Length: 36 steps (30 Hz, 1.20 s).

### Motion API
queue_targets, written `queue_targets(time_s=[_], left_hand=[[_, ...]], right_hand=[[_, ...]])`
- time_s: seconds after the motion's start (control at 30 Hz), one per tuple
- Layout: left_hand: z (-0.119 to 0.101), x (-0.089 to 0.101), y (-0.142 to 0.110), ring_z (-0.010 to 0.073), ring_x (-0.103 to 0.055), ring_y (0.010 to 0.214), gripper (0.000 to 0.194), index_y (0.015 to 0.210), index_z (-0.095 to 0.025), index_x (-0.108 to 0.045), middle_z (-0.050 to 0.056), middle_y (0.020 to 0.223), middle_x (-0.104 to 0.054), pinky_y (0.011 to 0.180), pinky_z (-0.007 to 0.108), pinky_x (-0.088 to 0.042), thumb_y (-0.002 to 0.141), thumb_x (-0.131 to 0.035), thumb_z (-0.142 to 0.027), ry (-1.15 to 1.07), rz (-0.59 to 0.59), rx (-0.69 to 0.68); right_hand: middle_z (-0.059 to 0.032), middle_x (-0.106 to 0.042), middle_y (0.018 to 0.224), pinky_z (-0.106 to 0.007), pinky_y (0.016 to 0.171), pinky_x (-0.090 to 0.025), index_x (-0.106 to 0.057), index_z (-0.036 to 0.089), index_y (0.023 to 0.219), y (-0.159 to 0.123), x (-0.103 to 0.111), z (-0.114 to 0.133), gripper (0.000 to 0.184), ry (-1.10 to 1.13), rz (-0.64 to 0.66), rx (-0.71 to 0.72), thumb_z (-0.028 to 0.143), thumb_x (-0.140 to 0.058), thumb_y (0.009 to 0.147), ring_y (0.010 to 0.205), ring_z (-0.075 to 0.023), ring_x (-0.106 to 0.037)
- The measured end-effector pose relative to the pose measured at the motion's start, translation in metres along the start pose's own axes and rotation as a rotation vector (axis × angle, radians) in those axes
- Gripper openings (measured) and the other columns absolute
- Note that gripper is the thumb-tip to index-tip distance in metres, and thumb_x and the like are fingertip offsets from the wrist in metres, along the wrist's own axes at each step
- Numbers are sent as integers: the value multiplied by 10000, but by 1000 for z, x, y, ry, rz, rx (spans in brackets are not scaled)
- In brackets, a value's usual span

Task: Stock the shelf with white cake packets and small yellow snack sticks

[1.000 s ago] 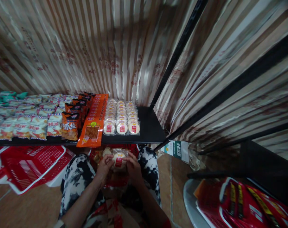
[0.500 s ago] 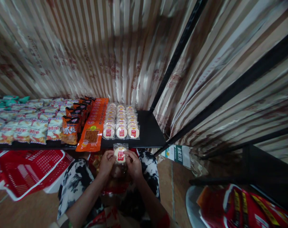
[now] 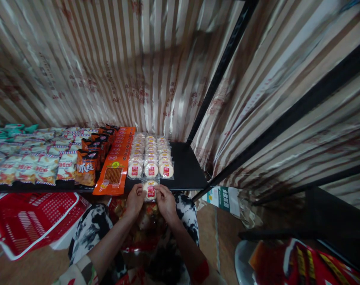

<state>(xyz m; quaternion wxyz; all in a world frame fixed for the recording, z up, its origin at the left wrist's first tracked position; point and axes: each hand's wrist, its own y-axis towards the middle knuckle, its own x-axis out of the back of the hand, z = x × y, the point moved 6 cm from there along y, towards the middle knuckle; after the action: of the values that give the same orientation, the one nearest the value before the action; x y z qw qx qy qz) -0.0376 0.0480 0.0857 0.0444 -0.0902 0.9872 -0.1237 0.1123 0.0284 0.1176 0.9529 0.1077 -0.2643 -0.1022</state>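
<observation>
Between my two hands is a round pale cracker in a clear wrapper with a red label (image 3: pixel 150 191). My left hand (image 3: pixel 136 201) pinches its left edge and my right hand (image 3: pixel 166 202) its right edge. It is at the front edge of the black shelf (image 3: pixel 187 168), just in front of the middle of three rows of like wrapped crackers (image 3: pixel 151 169). Left of these rows lies a long orange snack packet (image 3: pixel 113 174) with brown sticks pictured on it, its front end jutting over the shelf edge.
Black-and-orange snack bags (image 3: pixel 86 168) and white snack bags (image 3: pixel 46 168) fill the shelf's left part. A red basket (image 3: pixel 40 221) stands on the floor below. A slanting black post (image 3: pixel 224 67) rises at the right. Red packaging (image 3: pixel 313 261) lies at lower right, and a striped curtain (image 3: pixel 123 79) hangs behind.
Both hands have moved the wrapped cracker slightly forward, closer to the middle row at the shelf's edge. The view has tipped up a little, so the shelf appears lower.
</observation>
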Motion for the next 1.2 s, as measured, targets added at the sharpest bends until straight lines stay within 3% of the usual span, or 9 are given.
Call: queue_targets(time_s=[0.3,0.6,0.93,1.2], left_hand=[[-22,1,12,128,-590,716,256,890,-150,-631,23,791,-635,666,232,-477,656,-540,-102,254,-133,-95],[-32,-8,24,146,-590,762,309,991,-133,-615,51,839,-648,751,272,-474,709,-492,-103,355,-125,-156],[-25,-15,35,167,-601,856,301,968,-136,-610,73,907,-641,820,311,-472,702,-486,-70,424,-149,-204],[-26,-16,30,165,-595,883,353,1003,-142,-589,78,950,-632,842,321,-474,690,-468,-31,439,-152,-234]], right_hand=[[-63,-661,1063,-310,915,-459,-703,223,944,21,-1,1,288,31,-18,15,215,-436,837,1008,-176,-603],[-57,-671,1062,-326,939,-448,-701,222,955,42,-2,3,303,-33,-59,37,197,-423,835,1055,-182,-586],[-80,-629,1109,-345,949,-446,-697,215,975,46,-16,-13,301,-94,-62,34,169,-443,820,1098,-198,-554],[-78,-561,1198,-327,929,-461,-704,227,931,46,-19,-10,283,-91,-65,39,143,-475,787,1097,-197,-547]])
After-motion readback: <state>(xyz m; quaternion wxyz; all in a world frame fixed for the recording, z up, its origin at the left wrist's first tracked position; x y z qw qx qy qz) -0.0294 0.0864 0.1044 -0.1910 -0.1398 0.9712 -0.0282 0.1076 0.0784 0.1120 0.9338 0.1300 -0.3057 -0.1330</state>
